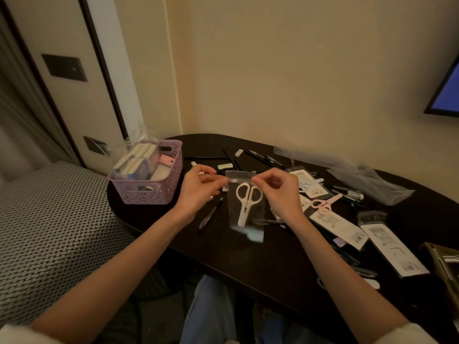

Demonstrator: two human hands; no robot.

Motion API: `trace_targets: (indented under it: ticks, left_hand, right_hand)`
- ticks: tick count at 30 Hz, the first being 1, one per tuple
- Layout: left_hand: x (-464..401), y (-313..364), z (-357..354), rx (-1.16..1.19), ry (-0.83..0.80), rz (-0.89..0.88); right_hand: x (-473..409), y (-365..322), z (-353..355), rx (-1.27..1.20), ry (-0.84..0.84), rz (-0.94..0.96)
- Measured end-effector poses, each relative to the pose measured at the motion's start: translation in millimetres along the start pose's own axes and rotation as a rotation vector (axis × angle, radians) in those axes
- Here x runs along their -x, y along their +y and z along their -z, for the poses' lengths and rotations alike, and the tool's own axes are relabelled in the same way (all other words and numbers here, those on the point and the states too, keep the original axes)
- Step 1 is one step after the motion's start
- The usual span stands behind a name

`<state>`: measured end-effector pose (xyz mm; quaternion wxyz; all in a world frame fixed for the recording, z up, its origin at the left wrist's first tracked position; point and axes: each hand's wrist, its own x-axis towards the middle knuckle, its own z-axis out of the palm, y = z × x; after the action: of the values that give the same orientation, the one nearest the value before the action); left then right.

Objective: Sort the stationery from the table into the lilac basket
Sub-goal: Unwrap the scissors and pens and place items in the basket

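Both hands hold a clear packet (244,207) w/ white scissors (247,201) inside, above the dark tabletop (248,259) and to the right of the lilac basket (151,187): left hand (201,187) pinches its top left corner, right hand (278,192) pinches the top right corner. The basket stands at the left end of the tabletop, already w/ small boxes (139,160) in it. Farther right of the basket lie pink scissors (324,203), pens (260,157) & label cards (340,227), spread over the tabletop.

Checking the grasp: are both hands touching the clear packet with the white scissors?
Touching. The head view shows left hand and right hand pinching the clear packet's top corners.
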<state>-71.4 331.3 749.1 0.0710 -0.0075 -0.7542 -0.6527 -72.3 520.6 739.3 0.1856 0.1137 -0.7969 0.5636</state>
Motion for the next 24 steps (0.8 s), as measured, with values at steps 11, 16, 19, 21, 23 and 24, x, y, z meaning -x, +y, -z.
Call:
trace_targets:
  ticks: [11, 16, 19, 21, 23, 24]
  left_hand:
    - [4.4, 21.8, 24.4, 0.551, -0.311, 0.602]
    - [2.5, 18.8, 27.2, 0.62, -0.171, 0.523]
    - [-0.2, 22.5, 32.9, 0.579, -0.125, 0.478]
    - [-3.1, 26.5, 38.7, 0.547, -0.082, 0.402]
    - [-7.6, 30.7, 46.8, 0.476, -0.006, 0.271]
    - [-10.5, 32.6, 52.2, 0.418, 0.053, 0.201]
  right_hand:
    - [0.9, -5.7, -27.3, 0.042, -0.132, 0.336]
    - [0.5, -0.6, -35.0, 0.105, -0.223, 0.419]
    - [-4.3, -3.3, -40.0, 0.119, -0.202, 0.425]
    - [-9.0, -6.7, -45.5, 0.129, -0.19, 0.446]
    - [-14.4, -9.1, -52.5, 0.141, -0.193, 0.424]
    - [-16.5, -9.4, -56.4, 0.139, -0.206, 0.393]
